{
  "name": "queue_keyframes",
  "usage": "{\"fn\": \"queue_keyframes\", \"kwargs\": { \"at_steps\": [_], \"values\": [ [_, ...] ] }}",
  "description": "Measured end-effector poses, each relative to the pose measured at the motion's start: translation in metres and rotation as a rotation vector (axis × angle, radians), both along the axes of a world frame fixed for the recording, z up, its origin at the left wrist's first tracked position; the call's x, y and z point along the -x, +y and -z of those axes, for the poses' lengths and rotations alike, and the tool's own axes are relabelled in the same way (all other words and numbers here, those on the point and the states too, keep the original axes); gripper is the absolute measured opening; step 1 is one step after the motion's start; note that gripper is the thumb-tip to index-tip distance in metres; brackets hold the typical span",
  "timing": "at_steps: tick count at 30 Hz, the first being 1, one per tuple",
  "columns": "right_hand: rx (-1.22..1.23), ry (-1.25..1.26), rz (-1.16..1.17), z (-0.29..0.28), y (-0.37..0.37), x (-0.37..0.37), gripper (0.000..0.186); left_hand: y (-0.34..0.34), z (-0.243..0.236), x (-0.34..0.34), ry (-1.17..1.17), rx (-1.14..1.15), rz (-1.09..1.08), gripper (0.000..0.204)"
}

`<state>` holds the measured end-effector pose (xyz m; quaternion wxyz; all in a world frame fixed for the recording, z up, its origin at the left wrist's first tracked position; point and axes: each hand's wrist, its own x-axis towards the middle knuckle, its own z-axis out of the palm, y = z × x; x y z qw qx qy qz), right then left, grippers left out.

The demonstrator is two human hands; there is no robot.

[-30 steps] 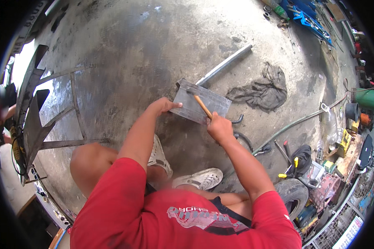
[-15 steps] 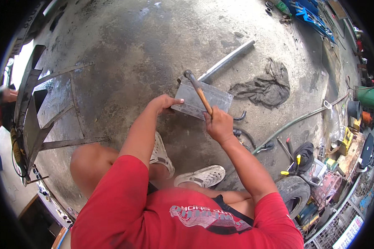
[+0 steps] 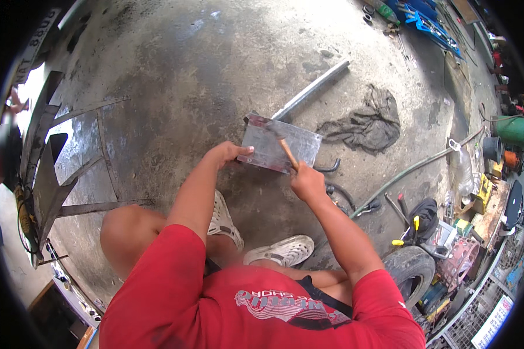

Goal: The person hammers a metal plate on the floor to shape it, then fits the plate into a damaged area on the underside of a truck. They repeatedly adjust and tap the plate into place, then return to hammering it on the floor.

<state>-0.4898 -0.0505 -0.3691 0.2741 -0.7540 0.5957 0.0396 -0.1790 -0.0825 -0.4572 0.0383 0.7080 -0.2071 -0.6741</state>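
My left hand [image 3: 229, 153] grips the near left edge of a grey metal plate [image 3: 294, 141], thumb on top. My right hand [image 3: 306, 181] is closed round the wooden handle of a hammer [image 3: 286, 149]; its blurred head is over the plate's upper left part, and I cannot tell whether it touches. A long silver metal tube [image 3: 315, 86] lies beyond the plate on the concrete floor. A crumpled dark cloth [image 3: 371, 119] lies to the right of the plate, and a bent black piece [image 3: 332, 165] lies by its right corner.
A green hose [image 3: 404, 174] runs along the right, beside a tire [image 3: 409, 272], tools, plastic bottle [image 3: 464, 174] and green cylinder [image 3: 515, 130]. Blue tool trays [image 3: 425, 29] lie top right. A steel frame [image 3: 50, 192] is on the left; part of another person [image 3: 16, 107] shows behind it.
The hammer head rose half a second ago and has now come down toward the plate, blurred by motion. Both hands and the plate have shifted slightly in the view.
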Motion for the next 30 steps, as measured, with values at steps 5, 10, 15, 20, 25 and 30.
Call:
{"fn": "queue_keyframes", "kwargs": {
  "at_steps": [5, 10, 15, 20, 25, 30],
  "values": [
    [0.21, -0.128, 0.142, -0.031, -0.007, 0.006, 0.034, 0.016, -0.035, 0.024, 0.176, 0.175, -0.276, 0.055],
    [0.292, -0.329, 0.1, -0.077, -0.027, 0.0, 0.027, 0.028, -0.015, 0.035, 0.239, 0.16, -0.3, 0.055],
    [0.365, -0.622, -0.039, -0.096, -0.032, -0.02, 0.024, 0.027, -0.024, 0.032, 0.061, 0.156, -0.23, 0.06],
    [0.041, 0.002, -0.133, -0.03, -0.025, -0.01, 0.027, 0.017, -0.017, 0.02, -0.049, 0.211, -0.063, 0.062],
    [0.228, -0.317, -0.112, -0.062, -0.018, -0.029, 0.025, 0.026, -0.038, 0.027, -0.05, 0.177, -0.101, 0.061],
    [-0.046, 0.079, -0.069, 0.001, -0.021, -0.006, 0.026, 0.015, -0.035, 0.036, -0.042, 0.206, -0.112, 0.061]
  ]
}}
